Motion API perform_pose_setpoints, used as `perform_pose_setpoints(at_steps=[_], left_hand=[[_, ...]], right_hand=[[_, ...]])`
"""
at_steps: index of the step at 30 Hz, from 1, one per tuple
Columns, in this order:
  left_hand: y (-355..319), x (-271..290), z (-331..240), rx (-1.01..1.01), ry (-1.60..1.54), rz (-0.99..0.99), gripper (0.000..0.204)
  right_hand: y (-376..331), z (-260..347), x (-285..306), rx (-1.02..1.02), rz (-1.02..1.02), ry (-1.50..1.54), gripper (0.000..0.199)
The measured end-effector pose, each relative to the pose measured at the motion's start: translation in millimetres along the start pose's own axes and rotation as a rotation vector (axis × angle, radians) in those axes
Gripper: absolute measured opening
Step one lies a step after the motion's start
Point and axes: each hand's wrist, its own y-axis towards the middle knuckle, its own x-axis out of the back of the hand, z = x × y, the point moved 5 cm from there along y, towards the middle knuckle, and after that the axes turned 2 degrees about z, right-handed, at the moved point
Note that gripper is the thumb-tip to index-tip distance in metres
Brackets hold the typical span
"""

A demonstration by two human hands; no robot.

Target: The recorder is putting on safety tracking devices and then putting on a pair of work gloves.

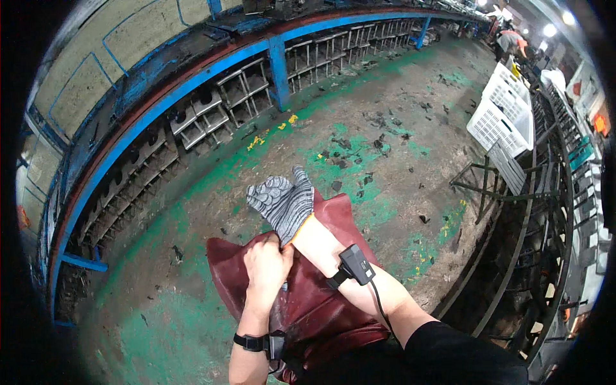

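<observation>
A grey speckled knit work glove (290,212) with an orange-edged cuff covers my right hand (281,196). Its thumb stands away from the fingers, which are loosely bent and hold nothing visible. My bare left hand (266,264) is closed at the cuff of that glove, by the right wrist, with its fingertips partly hidden. Both hands are above the dark red apron (321,295) over my lap. Small black devices are strapped to both forearms, and a cable runs from the right one (357,264).
A long blue-framed bench (277,70) with metal racks under it curves along the left and far side. White plastic crates (500,122) and a metal frame (507,170) stand at right beside dark rails. Black scraps litter the worn green floor (385,147). A person bends at far right.
</observation>
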Motion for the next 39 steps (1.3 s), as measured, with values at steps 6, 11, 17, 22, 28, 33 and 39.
perform_pose_setpoints(at_steps=[6,11,17,22,28,33,39], left_hand=[[-9.7,22.2,-5.1,-0.101,-0.287,0.113,0.034],[-5.5,52.1,1.8,-0.182,-0.513,-0.183,0.008],[1.7,59.8,5.5,-0.315,-0.153,-0.050,0.023],[-5.7,49.4,-1.1,-0.438,0.158,-0.097,0.020],[-14.9,40.0,0.1,-0.507,0.209,-0.110,0.015],[-15.9,30.7,10.7,-0.331,0.113,-0.205,0.014],[-23.0,15.7,25.7,0.098,-0.657,-0.105,0.007]], right_hand=[[13.9,-19.4,42.1,-0.047,-0.142,-0.302,0.060],[-2.6,-48.9,88.5,0.137,0.377,-1.760,0.035],[-95.8,-34.0,72.4,-0.355,0.218,-1.331,0.033],[-91.2,-39.0,62.9,-0.210,0.372,-1.716,0.024],[-93.9,-45.7,76.0,-0.001,0.462,-1.975,0.014],[-94.8,-46.4,53.1,-0.116,0.366,-1.856,0.017],[-89.9,-48.7,86.8,-0.424,0.022,-1.207,0.035]])
